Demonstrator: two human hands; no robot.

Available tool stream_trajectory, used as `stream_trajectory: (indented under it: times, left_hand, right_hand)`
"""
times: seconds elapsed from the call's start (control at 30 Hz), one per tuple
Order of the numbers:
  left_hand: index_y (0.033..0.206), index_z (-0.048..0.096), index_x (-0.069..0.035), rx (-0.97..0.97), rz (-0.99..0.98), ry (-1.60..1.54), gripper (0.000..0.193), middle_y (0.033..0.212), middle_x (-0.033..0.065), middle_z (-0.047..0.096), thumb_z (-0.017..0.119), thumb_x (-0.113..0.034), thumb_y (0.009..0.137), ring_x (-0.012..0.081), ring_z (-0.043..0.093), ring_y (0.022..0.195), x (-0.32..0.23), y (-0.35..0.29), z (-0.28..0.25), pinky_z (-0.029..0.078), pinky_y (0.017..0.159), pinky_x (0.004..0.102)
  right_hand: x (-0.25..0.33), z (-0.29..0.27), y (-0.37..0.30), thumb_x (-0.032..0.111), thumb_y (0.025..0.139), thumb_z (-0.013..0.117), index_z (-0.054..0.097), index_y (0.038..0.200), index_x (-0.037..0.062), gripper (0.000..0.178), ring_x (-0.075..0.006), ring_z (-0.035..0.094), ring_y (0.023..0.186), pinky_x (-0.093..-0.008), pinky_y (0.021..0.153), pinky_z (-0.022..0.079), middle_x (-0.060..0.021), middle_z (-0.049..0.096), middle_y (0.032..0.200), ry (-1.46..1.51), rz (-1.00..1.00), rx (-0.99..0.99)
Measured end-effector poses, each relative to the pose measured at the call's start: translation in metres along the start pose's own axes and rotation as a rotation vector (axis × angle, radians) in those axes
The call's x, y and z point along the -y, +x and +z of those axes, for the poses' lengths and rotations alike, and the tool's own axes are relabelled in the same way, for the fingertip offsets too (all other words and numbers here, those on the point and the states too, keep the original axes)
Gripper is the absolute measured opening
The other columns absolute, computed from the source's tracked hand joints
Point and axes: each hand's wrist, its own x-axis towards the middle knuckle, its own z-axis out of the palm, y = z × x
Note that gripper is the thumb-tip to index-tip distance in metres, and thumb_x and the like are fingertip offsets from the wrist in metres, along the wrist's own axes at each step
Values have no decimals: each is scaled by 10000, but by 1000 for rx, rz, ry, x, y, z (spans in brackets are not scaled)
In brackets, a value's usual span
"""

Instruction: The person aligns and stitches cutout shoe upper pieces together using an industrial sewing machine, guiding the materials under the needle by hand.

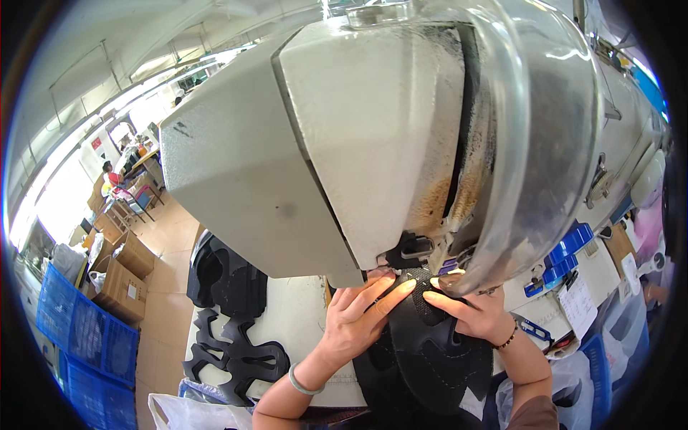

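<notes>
Under the head of a large grey sewing machine (pixel 373 136), both my hands press on a black shoe upper (pixel 437 351) with a mesh strip near its top. My left hand (pixel 356 319) has its long fingers laid along the piece's left edge, tips close to the presser foot area. On the other side, my right hand (pixel 479 313) holds the right edge, thumb and forefinger pointing inward. Some of its fingers are hidden behind the clear curved shield (pixel 552 143). The lower part of the upper hangs toward me, over the table's near edge. The needle itself cannot be made out.
Stacked black cut pieces (pixel 228 276) lie left on the white table (pixel 301 301), with cut-out black pieces (pixel 233 358) nearer me. At right are a blue holder (pixel 566 254), a paper sheet (pixel 577 304) and plastic bags. Blue crates (pixel 86 322) and cardboard boxes (pixel 118 290) stand on the floor.
</notes>
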Motion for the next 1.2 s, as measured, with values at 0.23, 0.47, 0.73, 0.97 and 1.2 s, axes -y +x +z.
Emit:
stream_trajectory:
  times: [0.23,0.47,0.73,0.97,1.2]
  left_hand:
    - [1061,689,-144,44,-35,143,474,1078,38,604,647,0,611,217,579,1009,-11,2,-15,434,898,365]
    - [1029,690,-64,121,320,166,302,1053,21,617,643,-30,733,173,601,999,-35,2,-28,531,891,282]
    - [1006,701,-74,64,300,126,289,1022,3,634,651,-23,725,150,617,962,-26,4,-21,546,857,259]
    - [925,717,-66,11,308,112,291,922,27,654,630,-21,650,179,643,867,-19,10,-17,569,793,295]
    - [951,711,-79,11,247,104,314,967,12,642,653,-36,646,177,625,919,-9,12,-12,553,830,294]
  right_hand:
    - [5,-11,11,64,499,635,697,1003,160,517,-202,641,892,-297,705,509,1,661,986,57,35,87]
    - [2,-29,29,63,472,636,676,1039,183,580,-164,626,935,-304,706,510,44,644,1033,-37,-59,261]
    - [2,-22,21,38,488,628,675,1034,200,572,-170,629,937,-321,753,518,37,659,1014,-27,30,231]
    - [-9,-12,15,-2,560,648,689,992,183,472,-204,630,927,-376,790,513,-12,662,998,51,41,149]
    - [-17,-2,10,81,750,648,658,977,156,239,-304,605,923,-419,846,466,-78,643,982,193,232,212]
